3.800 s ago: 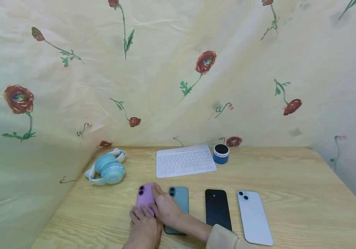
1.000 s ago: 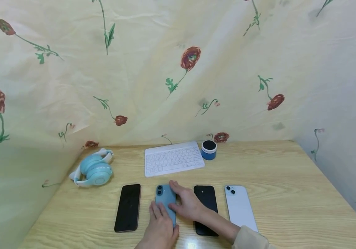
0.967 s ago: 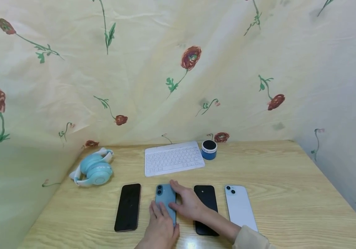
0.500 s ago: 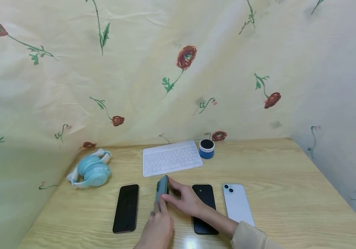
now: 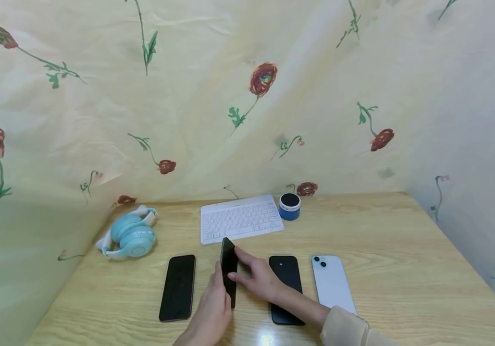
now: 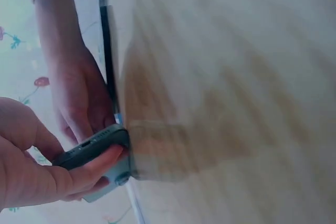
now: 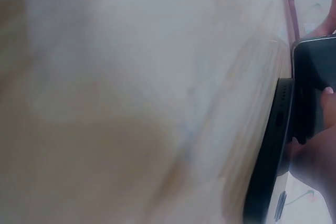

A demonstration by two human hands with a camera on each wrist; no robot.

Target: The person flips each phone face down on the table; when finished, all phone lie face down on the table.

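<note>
A teal smartphone (image 5: 229, 264) is tipped up steeply above the table, its dark screen turned to the right. My left hand (image 5: 212, 305) holds it from the left; in the left wrist view, those fingers lie along its teal back (image 6: 109, 179) and the thumb is on its other side. My right hand (image 5: 262, 278) grips it from the right, thumb on the screen in the right wrist view; its other fingertips are partly hidden. A smartphone lying dark screen up (image 5: 178, 288) is to the left. A black smartphone (image 5: 285, 274) lies under the right forearm.
A pale blue smartphone (image 5: 333, 283) lies back up at the right, beyond the black one. Behind are a white keyboard (image 5: 242, 218), a blue-and-white cylindrical speaker (image 5: 290, 207) and light blue folded headphones (image 5: 132, 235). A flowered cloth (image 5: 213, 105) hangs behind the wooden table (image 5: 381, 240).
Earlier, the purple smartphone was back up under both hands; it now lies screen up. The teal smartphone has gone from flat, back up, to tipped up, its screen swinging to the right.
</note>
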